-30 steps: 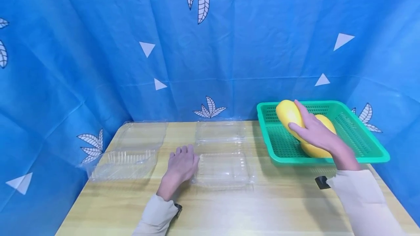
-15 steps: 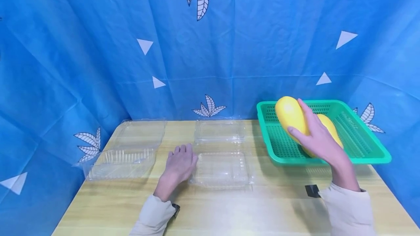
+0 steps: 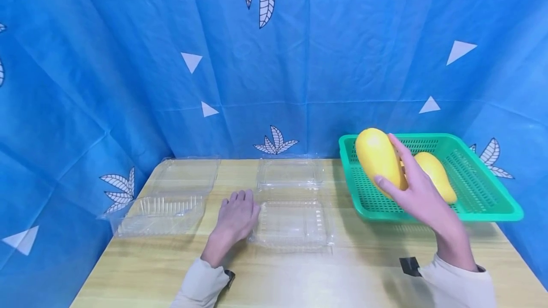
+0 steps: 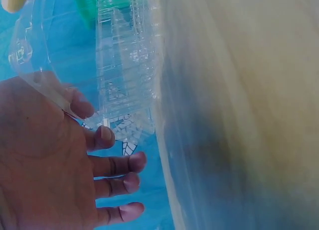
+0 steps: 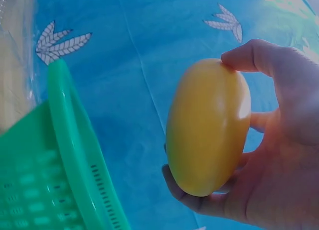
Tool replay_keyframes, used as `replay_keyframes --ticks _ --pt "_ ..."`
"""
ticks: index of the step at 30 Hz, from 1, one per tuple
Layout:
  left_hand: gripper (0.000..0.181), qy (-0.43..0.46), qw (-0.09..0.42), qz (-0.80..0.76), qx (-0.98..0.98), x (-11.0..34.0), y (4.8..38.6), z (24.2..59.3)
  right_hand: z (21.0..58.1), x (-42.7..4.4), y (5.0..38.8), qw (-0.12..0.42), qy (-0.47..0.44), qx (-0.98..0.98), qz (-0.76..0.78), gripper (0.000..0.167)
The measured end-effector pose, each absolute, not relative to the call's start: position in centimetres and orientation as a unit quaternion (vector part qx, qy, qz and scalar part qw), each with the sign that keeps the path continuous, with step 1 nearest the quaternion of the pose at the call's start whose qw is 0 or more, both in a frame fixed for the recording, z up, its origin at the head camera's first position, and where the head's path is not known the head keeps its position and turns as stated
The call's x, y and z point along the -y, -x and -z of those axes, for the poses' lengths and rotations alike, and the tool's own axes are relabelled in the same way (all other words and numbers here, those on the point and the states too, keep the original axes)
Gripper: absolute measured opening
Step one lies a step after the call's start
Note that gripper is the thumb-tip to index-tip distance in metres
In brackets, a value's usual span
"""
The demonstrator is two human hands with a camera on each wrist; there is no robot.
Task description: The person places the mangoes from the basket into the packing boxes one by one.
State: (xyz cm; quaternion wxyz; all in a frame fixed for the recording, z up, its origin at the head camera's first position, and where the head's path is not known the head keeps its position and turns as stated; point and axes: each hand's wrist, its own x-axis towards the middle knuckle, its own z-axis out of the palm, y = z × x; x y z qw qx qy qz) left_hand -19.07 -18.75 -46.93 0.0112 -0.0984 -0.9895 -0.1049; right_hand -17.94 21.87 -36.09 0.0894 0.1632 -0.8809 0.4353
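Note:
My right hand (image 3: 421, 194) grips a yellow mango (image 3: 378, 160) above the left part of a green basket (image 3: 484, 215). In the right wrist view, the thumb lies at one end of the mango (image 5: 207, 128) and fingers curl round the other end. Another mango (image 3: 434, 177) lies in the basket, partly behind my hand. My left hand (image 3: 235, 215) is at the left edge of a clear plastic clamshell box (image 3: 291, 225), whose lid is folded back. In the left wrist view, the left hand (image 4: 50, 160) has loosely extended fingers, with the thumb against the clear plastic.
A second clear clamshell box (image 3: 160, 215) stands with its lid raised at the left of the wooden table (image 3: 308, 279). A blue curtain (image 3: 274, 70) with leaf and triangle prints hangs behind the table and at both sides.
My right hand has raised the mango slightly and drawn it left relative to the basket. More of the mango lying in the basket shows. My left hand has stayed beside the box.

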Motion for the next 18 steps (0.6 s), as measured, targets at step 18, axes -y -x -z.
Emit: replay_keyframes --ticks 18 --pt "0.02 0.118 0.02 0.102 0.988 18.8 19.2 47.1 37.2 -18.4 17.8 0.112 -0.191 0.89 -0.398 0.093"
